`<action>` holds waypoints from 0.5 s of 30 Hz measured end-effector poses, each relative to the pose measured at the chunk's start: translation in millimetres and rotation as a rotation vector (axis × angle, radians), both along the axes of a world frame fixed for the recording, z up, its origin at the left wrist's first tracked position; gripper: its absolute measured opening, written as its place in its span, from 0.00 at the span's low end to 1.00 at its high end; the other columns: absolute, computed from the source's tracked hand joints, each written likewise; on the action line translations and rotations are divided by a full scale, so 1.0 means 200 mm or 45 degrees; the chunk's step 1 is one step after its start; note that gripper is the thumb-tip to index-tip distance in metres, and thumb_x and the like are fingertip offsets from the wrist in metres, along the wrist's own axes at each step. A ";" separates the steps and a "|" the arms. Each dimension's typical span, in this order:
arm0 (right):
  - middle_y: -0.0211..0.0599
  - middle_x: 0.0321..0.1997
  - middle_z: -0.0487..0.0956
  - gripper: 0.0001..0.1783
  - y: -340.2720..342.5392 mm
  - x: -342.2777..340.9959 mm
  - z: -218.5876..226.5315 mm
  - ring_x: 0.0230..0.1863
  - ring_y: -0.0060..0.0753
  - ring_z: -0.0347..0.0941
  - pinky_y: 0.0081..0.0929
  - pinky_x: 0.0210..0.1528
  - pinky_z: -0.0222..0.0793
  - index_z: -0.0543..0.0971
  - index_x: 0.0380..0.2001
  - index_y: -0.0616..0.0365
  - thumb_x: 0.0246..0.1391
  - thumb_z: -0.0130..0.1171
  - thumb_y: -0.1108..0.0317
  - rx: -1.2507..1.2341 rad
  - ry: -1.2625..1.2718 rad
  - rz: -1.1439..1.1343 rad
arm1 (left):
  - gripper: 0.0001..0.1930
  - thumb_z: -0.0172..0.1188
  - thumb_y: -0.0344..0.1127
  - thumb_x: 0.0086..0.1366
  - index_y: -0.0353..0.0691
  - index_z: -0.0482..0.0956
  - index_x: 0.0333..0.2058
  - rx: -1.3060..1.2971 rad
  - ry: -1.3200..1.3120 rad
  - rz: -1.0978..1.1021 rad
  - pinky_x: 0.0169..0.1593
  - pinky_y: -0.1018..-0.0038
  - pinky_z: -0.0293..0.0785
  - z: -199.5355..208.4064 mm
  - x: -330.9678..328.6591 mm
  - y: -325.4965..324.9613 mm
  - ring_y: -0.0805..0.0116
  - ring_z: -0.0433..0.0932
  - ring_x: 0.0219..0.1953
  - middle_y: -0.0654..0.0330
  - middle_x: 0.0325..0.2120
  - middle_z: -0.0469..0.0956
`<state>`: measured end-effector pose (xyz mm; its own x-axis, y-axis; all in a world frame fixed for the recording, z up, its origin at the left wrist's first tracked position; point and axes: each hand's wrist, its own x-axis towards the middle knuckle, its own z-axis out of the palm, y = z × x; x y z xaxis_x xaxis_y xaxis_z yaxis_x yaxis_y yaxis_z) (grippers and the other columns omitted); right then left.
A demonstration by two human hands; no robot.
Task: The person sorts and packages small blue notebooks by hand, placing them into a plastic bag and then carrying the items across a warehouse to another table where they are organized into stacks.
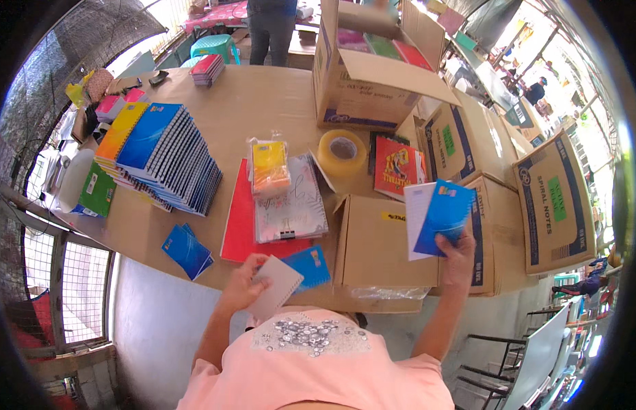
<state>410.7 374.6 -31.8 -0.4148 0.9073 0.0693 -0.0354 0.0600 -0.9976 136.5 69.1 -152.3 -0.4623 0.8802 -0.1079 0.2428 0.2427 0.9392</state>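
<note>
My left hand (245,285) is closed on a small spiral notebook (277,286) whose plain white side faces up, at the table's front edge. Just beyond it lies a blue notebook (309,265); whether the two touch I cannot tell. On the right, my right hand (459,251) grips a blue spiral notebook (446,213) by its lower corner, above the cartons. A white ruled page (416,210) shows behind that blue cover. A few loose blue notebooks (187,250) lie to the left of my left hand.
Tall stacks of blue notebooks (161,140) stand at the left. Mid-table are a red folder (237,229), clipped sheets (290,212), a packet of orange notebooks (270,164) and a tape roll (343,152). Cartons (373,249) fill the right; an open box (359,102) stands behind. A person (271,31) stands beyond.
</note>
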 end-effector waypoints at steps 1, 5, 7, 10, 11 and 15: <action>0.32 0.39 0.79 0.21 -0.03 0.01 -0.07 0.38 0.22 0.73 0.22 0.46 0.68 0.76 0.44 0.64 0.42 0.63 0.83 -0.041 0.021 0.031 | 0.21 0.60 0.27 0.56 0.40 0.66 0.49 -0.027 -0.122 0.085 0.43 0.68 0.73 0.04 -0.01 0.00 0.62 0.78 0.41 0.52 0.40 0.77; 0.33 0.39 0.79 0.20 -0.12 0.04 -0.32 0.39 0.23 0.73 0.22 0.46 0.68 0.76 0.44 0.65 0.44 0.62 0.82 -0.204 -0.001 -0.014 | 0.21 0.57 0.25 0.58 0.38 0.63 0.49 -0.018 -0.386 0.244 0.44 0.72 0.73 0.10 -0.03 -0.03 0.69 0.76 0.41 0.54 0.40 0.75; 0.33 0.39 0.79 0.20 -0.15 0.06 -0.37 0.38 0.23 0.73 0.22 0.46 0.68 0.76 0.44 0.65 0.44 0.63 0.82 -0.241 0.023 -0.043 | 0.20 0.57 0.24 0.59 0.38 0.63 0.49 0.036 -0.453 0.263 0.44 0.72 0.73 0.08 -0.02 -0.02 0.69 0.76 0.41 0.54 0.41 0.74; 0.32 0.38 0.79 0.19 -0.16 0.10 -0.39 0.38 0.23 0.73 0.23 0.45 0.68 0.76 0.43 0.64 0.43 0.63 0.82 -0.234 -0.014 -0.088 | 0.22 0.56 0.24 0.59 0.36 0.62 0.51 0.073 -0.413 0.217 0.44 0.73 0.73 0.06 0.00 0.00 0.69 0.76 0.42 0.55 0.44 0.73; 0.32 0.37 0.79 0.19 -0.15 0.10 -0.38 0.38 0.23 0.72 0.23 0.44 0.68 0.76 0.42 0.64 0.43 0.63 0.82 -0.179 -0.076 -0.081 | 0.22 0.57 0.24 0.59 0.36 0.62 0.52 0.105 -0.420 0.228 0.45 0.73 0.73 0.05 0.01 0.00 0.70 0.76 0.42 0.55 0.43 0.74; 0.35 0.35 0.79 0.16 -0.16 0.06 -0.27 0.36 0.21 0.71 0.20 0.43 0.66 0.76 0.40 0.64 0.44 0.61 0.81 0.132 -0.440 -0.068 | 0.22 0.58 0.25 0.59 0.35 0.64 0.52 -0.067 -0.472 0.324 0.44 0.75 0.73 0.12 -0.01 -0.03 0.71 0.76 0.42 0.56 0.40 0.76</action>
